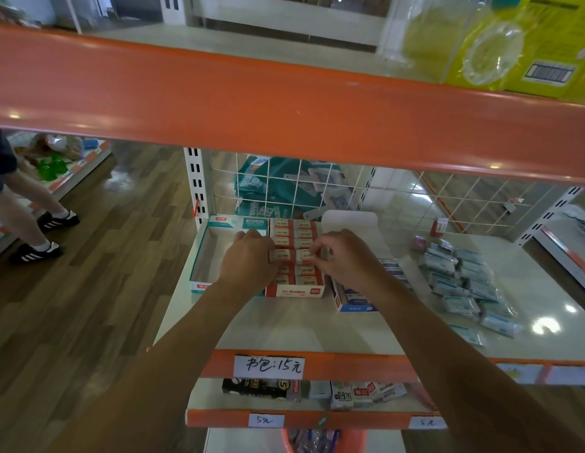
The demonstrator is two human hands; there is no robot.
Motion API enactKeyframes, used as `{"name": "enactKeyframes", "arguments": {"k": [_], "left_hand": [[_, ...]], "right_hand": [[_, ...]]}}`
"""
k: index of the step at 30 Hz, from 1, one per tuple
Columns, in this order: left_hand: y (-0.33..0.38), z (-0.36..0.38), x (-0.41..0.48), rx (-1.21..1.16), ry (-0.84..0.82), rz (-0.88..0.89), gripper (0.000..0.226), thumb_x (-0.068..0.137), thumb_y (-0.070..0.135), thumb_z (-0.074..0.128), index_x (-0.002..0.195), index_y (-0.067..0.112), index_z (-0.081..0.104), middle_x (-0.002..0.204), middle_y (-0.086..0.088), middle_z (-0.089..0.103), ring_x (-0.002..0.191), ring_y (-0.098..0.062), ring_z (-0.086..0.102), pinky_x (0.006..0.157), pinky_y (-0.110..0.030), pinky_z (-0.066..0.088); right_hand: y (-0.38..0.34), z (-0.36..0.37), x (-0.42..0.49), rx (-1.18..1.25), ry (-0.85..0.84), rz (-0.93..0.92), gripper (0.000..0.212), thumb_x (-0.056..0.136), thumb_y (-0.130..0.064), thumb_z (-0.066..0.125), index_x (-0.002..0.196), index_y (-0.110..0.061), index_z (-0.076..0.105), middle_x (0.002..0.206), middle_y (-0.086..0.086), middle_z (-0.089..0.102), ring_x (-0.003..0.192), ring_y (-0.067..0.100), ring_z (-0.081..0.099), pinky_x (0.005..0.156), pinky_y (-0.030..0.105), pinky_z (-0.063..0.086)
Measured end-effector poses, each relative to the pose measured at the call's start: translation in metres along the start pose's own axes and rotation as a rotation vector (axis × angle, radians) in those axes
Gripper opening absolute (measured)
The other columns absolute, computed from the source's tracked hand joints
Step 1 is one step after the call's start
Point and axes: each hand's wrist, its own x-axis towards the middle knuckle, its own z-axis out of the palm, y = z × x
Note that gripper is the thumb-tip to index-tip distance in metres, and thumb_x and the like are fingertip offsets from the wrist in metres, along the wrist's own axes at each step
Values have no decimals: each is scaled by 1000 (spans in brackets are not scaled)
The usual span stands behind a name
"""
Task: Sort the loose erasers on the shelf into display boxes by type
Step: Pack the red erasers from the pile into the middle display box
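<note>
Erasers [292, 256] in red box [294, 291]; left hand [248, 259], right hand [341, 256] gripping.

- shelf edge [284, 109]: bright orange, pretty loud
- middle display box [294, 291]: red and white; boxed erasers [304, 233] are cream with red bands
- left box [199, 256]: teal and white
- right box [354, 307]: blue and white
- loose erasers [461, 304]: pale teal-grey wrappers
- floor [104, 256]: brown wood-plank pattern

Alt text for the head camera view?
Both hands reach into a red display box of erasers on a shop shelf: the right hand pinches one eraser, the left hand touches the rows. A teal box lies left; a blue box and loose wrapped erasers lie right.
</note>
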Motion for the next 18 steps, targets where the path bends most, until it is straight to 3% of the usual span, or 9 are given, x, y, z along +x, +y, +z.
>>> {"name": "enactKeyframes", "arguments": {"k": [5,12,18], "left_hand": [[4,-2,-1,-34,31,35,38,88,32,61,124,23,53,124,-1,53,113,-16,47,89,-30,48],[3,-1,3,43,46,67,25,92,33,57,114,22,60,115,-1,54,106,-16,47,84,-29,48],[3,6,4,-30,38,72,26,94,38,51,114,24,61,118,1,54,108,-15,46,88,-28,47]], "right_hand": [[-6,3,6,-69,-19,-37,18,84,-28,70,99,-18,70,104,-3,66,94,13,56,84,33,52],[-4,4,7,-1,-10,7,16,88,-25,65,100,-16,71,99,-2,62,85,9,54,70,18,41],[-4,5,9,8,9,49,14,87,-25,67,98,-18,70,101,-3,64,87,9,56,79,26,50]]}}
